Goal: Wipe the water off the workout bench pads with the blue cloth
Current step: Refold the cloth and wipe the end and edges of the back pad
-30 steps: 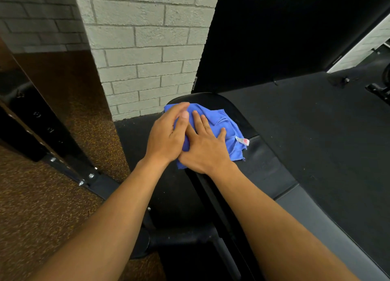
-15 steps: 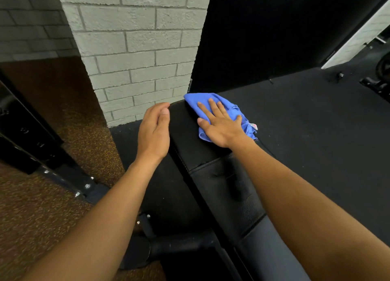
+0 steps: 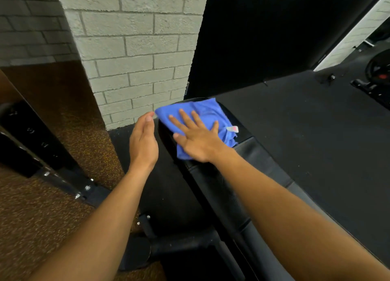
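A blue cloth (image 3: 205, 117) with a small white tag lies bunched on the far end of the black workout bench pad (image 3: 253, 154). My right hand (image 3: 196, 139) presses flat on the cloth, fingers spread and pointing toward the wall. My left hand (image 3: 144, 141) hovers just left of the pad's edge, fingers together and extended, holding nothing; its fingertips are close to the cloth's left corner. The pad runs from the wall toward the lower right, partly hidden under my right forearm.
A pale brick pillar (image 3: 135, 54) stands just beyond the bench end. A black metal rack beam (image 3: 31, 141) with bolts crosses the brown speckled floor at left. The bench's leg and foot (image 3: 152, 244) sit below. Black rubber flooring (image 3: 316, 132) spreads right, with gym equipment (image 3: 377, 73) far right.
My left hand came off the cloth and moved to the left of the pad. My right hand slid the cloth toward the far end of the pad.
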`<state>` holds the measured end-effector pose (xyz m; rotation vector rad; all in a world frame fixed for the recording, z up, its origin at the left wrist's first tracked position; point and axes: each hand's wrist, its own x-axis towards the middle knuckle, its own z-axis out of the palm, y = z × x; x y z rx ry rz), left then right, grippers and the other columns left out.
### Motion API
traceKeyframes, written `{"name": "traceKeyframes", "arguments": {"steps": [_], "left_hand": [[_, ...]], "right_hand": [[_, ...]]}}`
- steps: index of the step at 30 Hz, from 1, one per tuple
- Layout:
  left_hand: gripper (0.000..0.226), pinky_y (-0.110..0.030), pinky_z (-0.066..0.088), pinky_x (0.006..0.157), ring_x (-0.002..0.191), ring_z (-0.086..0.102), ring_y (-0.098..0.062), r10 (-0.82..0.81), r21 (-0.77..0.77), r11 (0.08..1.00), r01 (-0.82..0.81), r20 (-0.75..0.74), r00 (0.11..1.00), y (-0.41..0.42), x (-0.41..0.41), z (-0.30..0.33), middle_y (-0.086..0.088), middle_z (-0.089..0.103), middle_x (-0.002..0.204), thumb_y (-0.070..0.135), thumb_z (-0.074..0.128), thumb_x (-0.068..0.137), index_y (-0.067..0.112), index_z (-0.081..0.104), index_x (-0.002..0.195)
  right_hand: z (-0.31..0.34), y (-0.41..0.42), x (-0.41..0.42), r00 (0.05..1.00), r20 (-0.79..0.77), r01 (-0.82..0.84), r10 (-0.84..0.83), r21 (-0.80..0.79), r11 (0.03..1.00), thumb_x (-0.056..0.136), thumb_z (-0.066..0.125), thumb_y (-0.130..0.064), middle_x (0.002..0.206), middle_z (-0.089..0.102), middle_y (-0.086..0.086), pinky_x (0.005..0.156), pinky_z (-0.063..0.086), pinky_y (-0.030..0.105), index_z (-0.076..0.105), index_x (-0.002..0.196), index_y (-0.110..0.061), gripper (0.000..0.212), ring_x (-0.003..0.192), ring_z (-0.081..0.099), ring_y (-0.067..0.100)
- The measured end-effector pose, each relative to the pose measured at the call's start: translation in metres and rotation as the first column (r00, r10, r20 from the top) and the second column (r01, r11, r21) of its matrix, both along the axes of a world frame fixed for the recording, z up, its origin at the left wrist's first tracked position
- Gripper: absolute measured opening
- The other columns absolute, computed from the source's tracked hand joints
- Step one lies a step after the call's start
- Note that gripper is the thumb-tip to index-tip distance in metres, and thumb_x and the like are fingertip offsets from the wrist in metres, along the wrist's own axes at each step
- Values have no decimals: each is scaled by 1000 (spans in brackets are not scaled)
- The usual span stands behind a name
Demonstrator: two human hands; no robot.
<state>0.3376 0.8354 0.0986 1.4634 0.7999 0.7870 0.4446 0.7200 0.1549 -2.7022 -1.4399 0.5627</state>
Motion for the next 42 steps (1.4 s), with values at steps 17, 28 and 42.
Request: {"name": "traceKeyframes", "arguments": {"steps": [17, 28, 42], "left_hand": [[40, 1, 32, 96, 130, 49, 0, -2, 15, 1000, 2, 27, 1000, 2, 1, 5, 11, 58, 141, 37, 38, 110, 21, 60, 139], [39, -6, 35, 100, 129, 52, -6, 48, -21, 999, -47, 55, 997, 5, 10, 4, 5, 61, 137, 33, 40, 109, 17, 61, 137], [44, -22, 37, 111, 131, 51, -3, -48, -12, 999, 49, 36, 998, 0, 22, 8, 10, 60, 140, 43, 39, 105, 22, 61, 137]], "right_hand": [[-1, 14, 56, 981, 32, 191, -190, -29, 981, 103, 15, -58, 166, -12, -18, 108, -10, 76, -2, 154, -54, 55, 154, -14, 16], [12, -58, 16, 993, -21, -117, 116, -58, 991, 105, 23, -54, 161, -15, -31, 118, -3, 65, -3, 151, -60, 53, 151, -14, 3], [-1, 25, 45, 990, 44, 135, -133, -45, 990, 101, 16, -62, 166, -15, -16, 105, -9, 80, -6, 154, -53, 58, 154, -16, 19]]}}
